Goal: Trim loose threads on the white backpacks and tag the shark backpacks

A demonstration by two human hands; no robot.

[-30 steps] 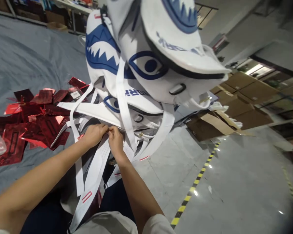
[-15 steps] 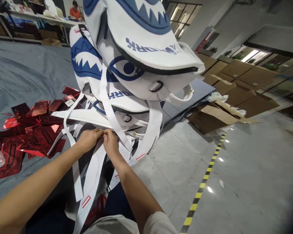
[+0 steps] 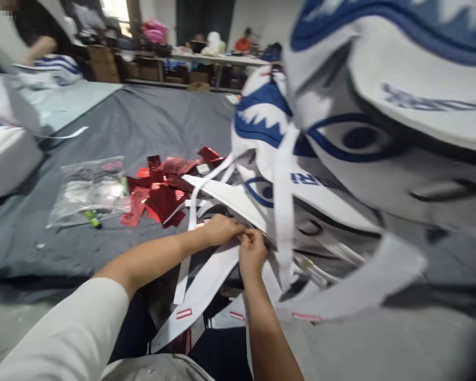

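Note:
A white and blue bag (image 3: 257, 116) with a toothed mouth and an eye design lies at the table's edge, under a second, larger bag (image 3: 341, 132) of the same design. My left hand (image 3: 224, 229) and my right hand (image 3: 254, 254) meet below the lower bag's pointed white flap (image 3: 230, 198). Both have their fingertips pinched together at its underside; what they pinch is too small to make out. White straps (image 3: 206, 286) with red rectangle marks hang below my hands, over my lap.
Red foil packets (image 3: 162, 196) lie left of the bags, beside a clear plastic bag (image 3: 91, 190) and a small green item (image 3: 92, 218). Another white bag (image 3: 8, 148) stands far left. A person's arm (image 3: 39, 48) reaches to a striped bag behind.
The view has swung left, so the bags and my hands appear further right and more of the table shows. My hands remain pinched together under the flap.

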